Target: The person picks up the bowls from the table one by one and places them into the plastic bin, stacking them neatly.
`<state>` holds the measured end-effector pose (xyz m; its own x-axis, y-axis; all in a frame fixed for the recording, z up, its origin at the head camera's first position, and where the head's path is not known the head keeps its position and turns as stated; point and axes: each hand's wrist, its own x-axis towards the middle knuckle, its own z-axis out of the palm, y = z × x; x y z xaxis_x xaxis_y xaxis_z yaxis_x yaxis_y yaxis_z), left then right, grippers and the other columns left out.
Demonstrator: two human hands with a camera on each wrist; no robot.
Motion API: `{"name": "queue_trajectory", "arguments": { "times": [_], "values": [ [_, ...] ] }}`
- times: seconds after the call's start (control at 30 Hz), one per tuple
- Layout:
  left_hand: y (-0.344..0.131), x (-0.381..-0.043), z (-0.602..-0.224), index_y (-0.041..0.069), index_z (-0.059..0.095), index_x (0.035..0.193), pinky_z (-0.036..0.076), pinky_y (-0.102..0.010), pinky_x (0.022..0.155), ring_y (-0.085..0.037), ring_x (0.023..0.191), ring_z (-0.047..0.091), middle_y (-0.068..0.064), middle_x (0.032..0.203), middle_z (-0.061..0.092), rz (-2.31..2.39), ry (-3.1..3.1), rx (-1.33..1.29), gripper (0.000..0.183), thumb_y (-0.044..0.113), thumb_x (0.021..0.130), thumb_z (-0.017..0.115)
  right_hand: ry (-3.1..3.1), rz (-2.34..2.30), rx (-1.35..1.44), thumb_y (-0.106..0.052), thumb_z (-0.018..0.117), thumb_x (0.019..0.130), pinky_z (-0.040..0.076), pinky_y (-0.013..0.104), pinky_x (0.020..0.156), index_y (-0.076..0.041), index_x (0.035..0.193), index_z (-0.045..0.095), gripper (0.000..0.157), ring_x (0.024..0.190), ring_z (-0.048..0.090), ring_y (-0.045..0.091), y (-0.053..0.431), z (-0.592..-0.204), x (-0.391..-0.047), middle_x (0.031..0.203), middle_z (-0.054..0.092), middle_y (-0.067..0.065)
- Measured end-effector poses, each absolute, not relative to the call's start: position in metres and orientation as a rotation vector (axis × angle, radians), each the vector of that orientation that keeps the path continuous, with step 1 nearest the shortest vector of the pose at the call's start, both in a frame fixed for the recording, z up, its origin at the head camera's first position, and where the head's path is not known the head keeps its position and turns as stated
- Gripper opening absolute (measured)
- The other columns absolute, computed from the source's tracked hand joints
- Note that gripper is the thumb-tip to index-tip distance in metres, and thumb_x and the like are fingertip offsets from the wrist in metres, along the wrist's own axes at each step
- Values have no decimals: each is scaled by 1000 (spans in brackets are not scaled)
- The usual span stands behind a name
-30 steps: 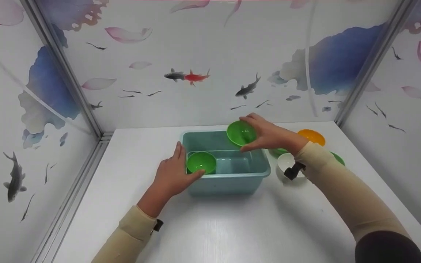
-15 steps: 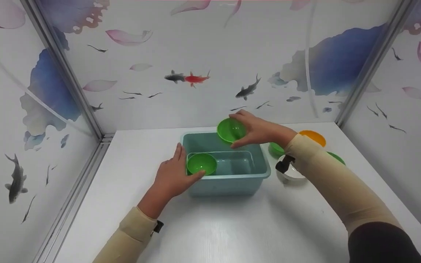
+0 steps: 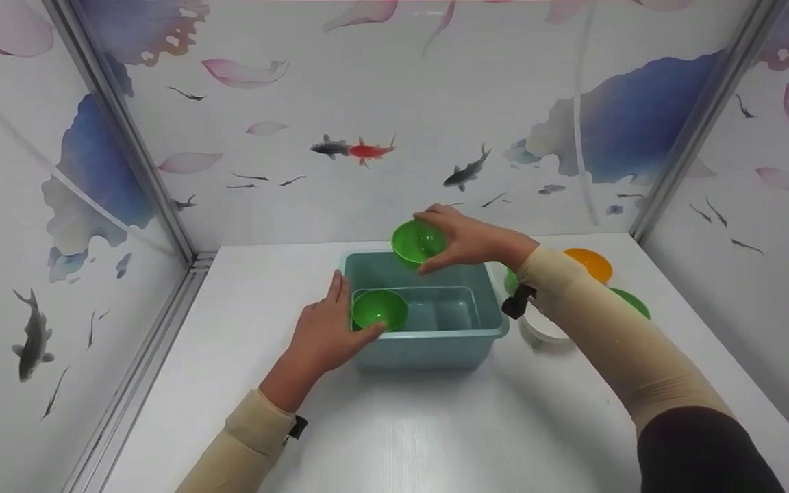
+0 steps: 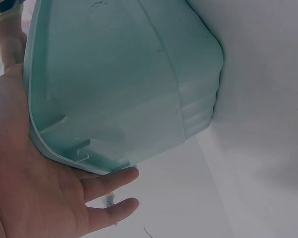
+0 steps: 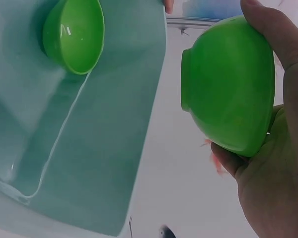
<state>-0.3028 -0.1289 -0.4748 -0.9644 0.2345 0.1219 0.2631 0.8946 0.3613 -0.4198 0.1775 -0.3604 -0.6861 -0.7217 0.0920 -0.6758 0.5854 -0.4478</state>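
My right hand [image 3: 464,238] grips a green bowl [image 3: 409,243] by its rim, thumb on the near side and fingers on the far side. The bowl hangs tilted over the far edge of a pale teal plastic basin [image 3: 429,352]. Inside the basin, at its left end, sits a second green bowl [image 3: 379,310], which the right wrist view shows too. My left hand [image 3: 322,332] rests against the basin's left front corner, its thumb over the front rim. In the left wrist view two extended fingers [image 4: 114,210] reach past the rim.
To the right of the basin, partly behind my right forearm, stand a white bowl [image 3: 544,327], an orange bowl [image 3: 592,263] and green ones [image 3: 631,302]. Patterned wall panels [image 3: 394,82] enclose the white table [image 3: 394,431] at the back and both sides.
My right hand has carried the green bowl leftward above the basin's far edge. The left hand and the bowl inside the basin have stayed in place.
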Motion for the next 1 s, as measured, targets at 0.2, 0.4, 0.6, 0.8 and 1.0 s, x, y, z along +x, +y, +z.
{"name": "queue_trajectory", "arguments": {
  "times": [0.2, 0.4, 0.6, 0.8, 1.0],
  "values": [
    [-129, -303, -475, -4, 20, 174, 43, -61, 119, -48, 140, 60, -21, 183, 18, -582, -2976, -408, 127, 90, 94, 52, 2694, -676, -1201, -52, 92, 86, 44, 56, 117, -6, 171, 39, 110, 143, 46, 33, 167, -365, -422, 160, 45, 16],
    [-130, -304, -476, -6, 20, 173, 45, -61, 118, -47, 139, 62, -22, 182, 18, -582, -2970, -417, 130, 93, 93, 49, 2652, -677, -1214, -50, 94, 86, 45, 53, 116, -7, 171, 38, 111, 140, 50, 31, 155, -368, -424, 158, 46, 15],
    [-130, -304, -476, -4, 18, 174, 42, -62, 120, -47, 141, 60, -20, 183, 16, -582, -2985, -402, 132, 95, 92, 47, 2626, -675, -1209, -46, 94, 87, 50, 52, 114, -11, 172, 37, 109, 136, 52, 29, 146, -371, -426, 159, 46, 12],
    [-129, -303, -475, -2, 18, 175, 41, -63, 121, -47, 144, 57, -19, 184, 15, -587, -2995, -400, 131, 94, 92, 49, 2617, -654, -1210, -48, 94, 87, 50, 50, 114, -13, 173, 36, 110, 137, 53, 28, 141, -376, -429, 160, 45, 12],
    [-130, -303, -475, -2, 17, 175, 42, -63, 120, -47, 142, 59, -19, 183, 17, -586, -2987, -400, 131, 94, 92, 48, 2616, -655, -1218, -52, 94, 85, 49, 50, 115, -13, 173, 36, 113, 138, 52, 27, 134, -380, -433, 161, 45, 12]
  ]
}}
